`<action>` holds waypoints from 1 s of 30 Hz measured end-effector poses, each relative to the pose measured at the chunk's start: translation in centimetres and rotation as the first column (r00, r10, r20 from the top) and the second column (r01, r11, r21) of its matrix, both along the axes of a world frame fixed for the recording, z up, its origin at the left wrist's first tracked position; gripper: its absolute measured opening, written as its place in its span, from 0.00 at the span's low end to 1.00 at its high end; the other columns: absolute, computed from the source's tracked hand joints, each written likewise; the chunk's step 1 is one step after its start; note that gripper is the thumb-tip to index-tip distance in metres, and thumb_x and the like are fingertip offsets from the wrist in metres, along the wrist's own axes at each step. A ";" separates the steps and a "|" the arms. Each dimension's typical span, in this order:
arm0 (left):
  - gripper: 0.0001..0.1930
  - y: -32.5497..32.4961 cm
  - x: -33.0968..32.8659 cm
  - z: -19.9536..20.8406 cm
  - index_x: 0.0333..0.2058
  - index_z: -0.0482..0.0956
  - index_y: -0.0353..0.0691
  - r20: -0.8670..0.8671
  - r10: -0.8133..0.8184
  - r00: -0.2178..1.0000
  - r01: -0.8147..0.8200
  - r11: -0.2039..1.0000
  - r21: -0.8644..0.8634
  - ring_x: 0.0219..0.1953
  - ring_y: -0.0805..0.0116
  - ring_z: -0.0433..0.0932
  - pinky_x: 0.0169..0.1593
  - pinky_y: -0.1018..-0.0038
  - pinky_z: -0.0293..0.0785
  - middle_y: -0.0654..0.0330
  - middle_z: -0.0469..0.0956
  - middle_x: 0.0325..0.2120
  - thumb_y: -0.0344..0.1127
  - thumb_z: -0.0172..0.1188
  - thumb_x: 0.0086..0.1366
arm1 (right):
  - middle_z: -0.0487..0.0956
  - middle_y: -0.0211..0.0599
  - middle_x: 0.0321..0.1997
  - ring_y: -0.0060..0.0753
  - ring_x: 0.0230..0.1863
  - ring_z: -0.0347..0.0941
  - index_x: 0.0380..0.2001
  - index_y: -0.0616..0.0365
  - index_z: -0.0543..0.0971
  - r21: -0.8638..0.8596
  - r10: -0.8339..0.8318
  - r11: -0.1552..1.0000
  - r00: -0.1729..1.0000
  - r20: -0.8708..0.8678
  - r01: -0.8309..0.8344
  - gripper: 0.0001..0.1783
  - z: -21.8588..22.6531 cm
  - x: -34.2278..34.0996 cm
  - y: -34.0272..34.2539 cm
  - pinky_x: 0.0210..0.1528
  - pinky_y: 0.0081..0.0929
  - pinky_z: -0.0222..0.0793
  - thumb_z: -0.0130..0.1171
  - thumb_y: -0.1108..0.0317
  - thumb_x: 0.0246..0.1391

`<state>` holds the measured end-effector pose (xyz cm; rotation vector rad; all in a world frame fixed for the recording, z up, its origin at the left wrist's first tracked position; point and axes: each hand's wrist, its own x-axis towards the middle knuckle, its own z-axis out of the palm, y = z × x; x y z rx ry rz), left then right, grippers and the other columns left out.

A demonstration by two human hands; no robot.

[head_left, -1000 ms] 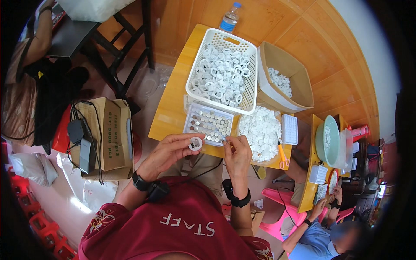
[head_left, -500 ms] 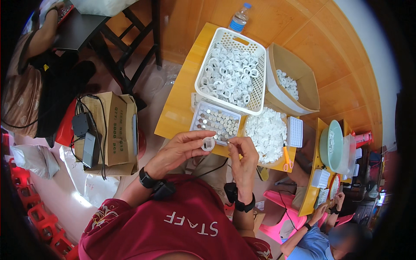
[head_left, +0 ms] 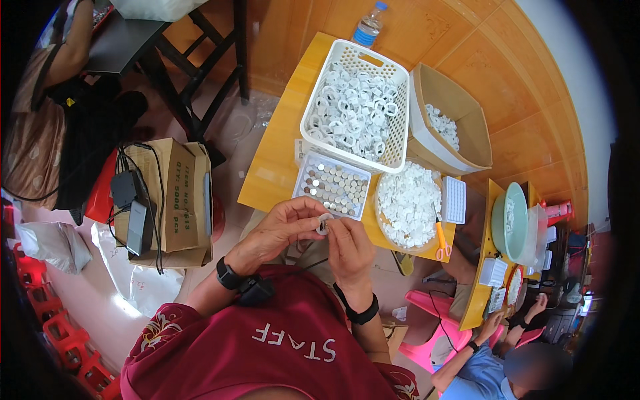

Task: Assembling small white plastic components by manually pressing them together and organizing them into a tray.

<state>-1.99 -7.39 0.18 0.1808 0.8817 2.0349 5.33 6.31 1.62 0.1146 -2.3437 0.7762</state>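
My left hand (head_left: pixel 280 230) pinches a small round white plastic part (head_left: pixel 324 220) between thumb and fingers. Against the part's right side press the closed fingertips of my right hand (head_left: pixel 352 252); a small dark spot shows there, and what these fingers hold is too hidden to name. Just beyond my hands lies a shallow white tray (head_left: pixel 364 181) with many silver button cells in it. Behind it stands a white plastic basket (head_left: pixel 405 113), filled with white ring-shaped parts. A round container of small white pieces (head_left: pixel 410 207) sits to the right of the tray.
Orange-handled scissors (head_left: pixel 441 241) lie at the yellow table's right edge, near a white gridded tray (head_left: pixel 454 200). A cardboard box (head_left: pixel 460 110) and a water bottle (head_left: pixel 368 28) stand farther back. A co-worker in blue (head_left: pixel 477 380) sits at the right. Another cardboard box (head_left: pixel 173 200) carries cables at left.
My right hand has moved left, bringing its fingertips from beside the tray to the round white part. The left hand still holds that part, now turned more edge-on.
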 end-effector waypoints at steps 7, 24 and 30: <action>0.10 -0.1 0.2 -0.2 0.40 0.72 0.37 -0.051 0.002 0.999 -0.006 0.997 -0.076 0.38 0.76 0.74 0.41 0.81 0.74 0.60 0.74 0.36 0.31 0.56 0.59 | 0.74 0.37 0.27 0.32 0.25 0.73 0.28 0.61 0.77 -0.392 0.124 0.919 0.976 0.176 -0.046 0.09 0.4 0.2 0.8 0.27 0.21 0.68 0.59 0.83 0.39; 0.10 0.1 0.6 -0.5 0.38 0.74 0.39 -0.188 -0.065 0.980 0.035 0.986 -0.164 0.33 0.79 0.74 0.31 0.86 0.67 0.66 0.76 0.32 0.32 0.58 0.58 | 0.72 0.35 0.27 0.24 0.27 0.72 0.26 0.63 0.75 -0.626 0.171 0.778 0.939 0.299 0.057 0.08 0.8 1.3 0.9 0.29 0.18 0.69 0.56 0.85 0.40; 0.11 0.2 1.1 -0.5 0.39 0.74 0.39 -0.227 -0.143 0.963 0.101 0.977 -0.185 0.31 0.80 0.74 0.34 0.86 0.66 0.66 0.76 0.31 0.34 0.58 0.58 | 0.71 0.33 0.25 0.21 0.26 0.71 0.26 0.62 0.76 -0.824 0.167 0.536 0.935 0.314 0.182 0.07 0.1 2.5 0.8 0.28 0.16 0.66 0.58 0.83 0.41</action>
